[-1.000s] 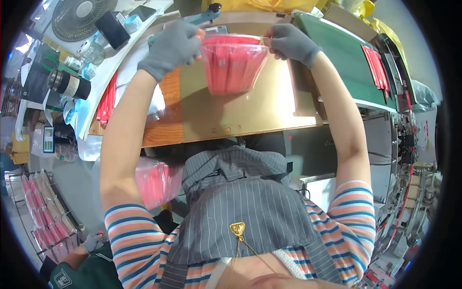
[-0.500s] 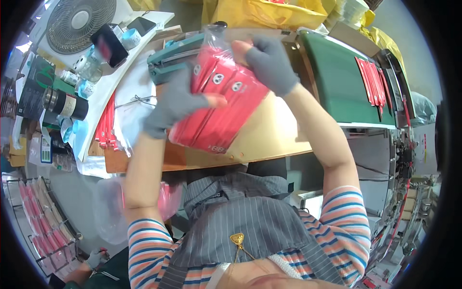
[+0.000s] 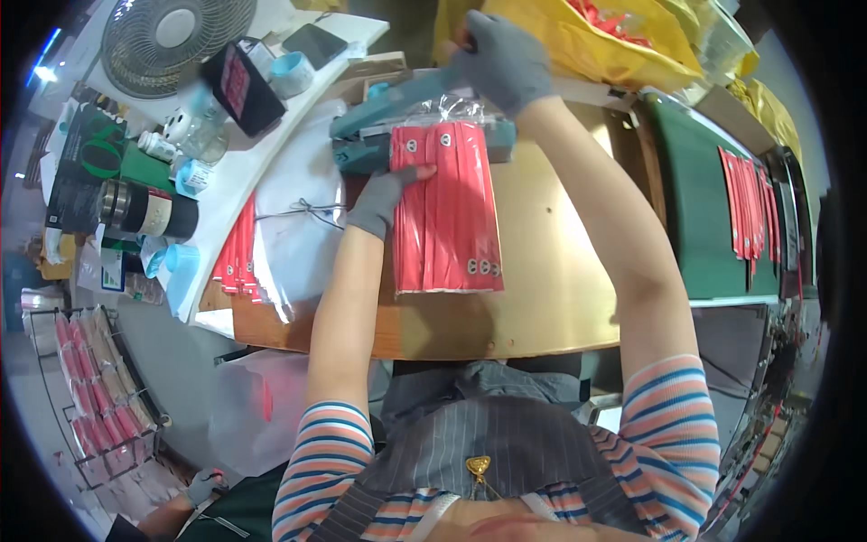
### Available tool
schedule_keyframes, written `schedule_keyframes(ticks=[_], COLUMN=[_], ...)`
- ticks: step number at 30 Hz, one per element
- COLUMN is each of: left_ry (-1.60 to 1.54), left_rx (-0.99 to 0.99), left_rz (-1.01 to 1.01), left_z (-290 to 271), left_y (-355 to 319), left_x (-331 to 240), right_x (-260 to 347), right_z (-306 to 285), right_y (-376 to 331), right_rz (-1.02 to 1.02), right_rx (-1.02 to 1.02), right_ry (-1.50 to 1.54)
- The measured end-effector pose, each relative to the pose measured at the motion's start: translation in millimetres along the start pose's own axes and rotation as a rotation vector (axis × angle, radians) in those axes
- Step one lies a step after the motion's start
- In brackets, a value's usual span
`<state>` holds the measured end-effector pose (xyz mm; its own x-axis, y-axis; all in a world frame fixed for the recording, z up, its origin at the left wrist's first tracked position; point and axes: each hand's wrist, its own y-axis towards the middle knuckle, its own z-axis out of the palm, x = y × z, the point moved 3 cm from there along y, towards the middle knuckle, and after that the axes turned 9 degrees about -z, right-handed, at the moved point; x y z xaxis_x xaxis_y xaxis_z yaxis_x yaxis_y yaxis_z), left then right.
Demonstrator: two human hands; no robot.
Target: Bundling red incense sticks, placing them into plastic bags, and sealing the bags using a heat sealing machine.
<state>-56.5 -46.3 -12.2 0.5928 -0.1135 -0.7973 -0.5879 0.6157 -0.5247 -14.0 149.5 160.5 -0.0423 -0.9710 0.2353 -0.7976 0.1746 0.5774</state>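
Observation:
My left hand (image 3: 384,199), in a grey fingerless glove, grips the left edge of a clear bag of long red packets (image 3: 447,212) with small panda faces, its thumb on top. The bag's loose clear end (image 3: 442,110) lies at the jaw of a teal bag sealer (image 3: 361,155). The sealer's lever (image 3: 406,101) is raised at a slant. My right hand (image 3: 506,63), gloved alike, is closed at the lever's upper right end; its fingers are partly hidden and slightly blurred.
A stack of clear bags (image 3: 302,208) tied with a cord lies left, beside more red packets (image 3: 237,257). A fan (image 3: 176,29), phone and flask (image 3: 149,210) crowd the white shelf. Red packets lie on a green surface (image 3: 695,190) at right. Another person's gloved hand (image 3: 206,488) shows lower left.
The bag of red packets has turned upright and come down before the sealer, its clear end at the jaw. My right hand has left the bag and moved up to the lever.

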Motion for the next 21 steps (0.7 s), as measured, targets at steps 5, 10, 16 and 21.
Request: schedule_keyframes(ticks=[5,10,16,21], left_ry=[0.072,0.156,0.208,0.159], left_rx=[-0.019,-0.089,-0.069,-0.036], left_rz=[-0.117,0.128,0.083,-0.015], left_z=[-16.6,-13.8,-24.0,-16.8], left_y=[0.1,1.9,13.3,-3.0], left_x=[3.8,10.1,19.6,7.7], right_x=[-54.7,-62.2,-62.1,-53.0], right_z=[61.9,75.2,72.3,53.3], right_y=[-52.4,-54.7,-58.6,-74.9], right_rz=[0.207,0.198,0.224,0.411], right_rx=[0.07,0.054,0.014,0.053], right_ry=[-0.101,-0.057,-0.033,0.219])
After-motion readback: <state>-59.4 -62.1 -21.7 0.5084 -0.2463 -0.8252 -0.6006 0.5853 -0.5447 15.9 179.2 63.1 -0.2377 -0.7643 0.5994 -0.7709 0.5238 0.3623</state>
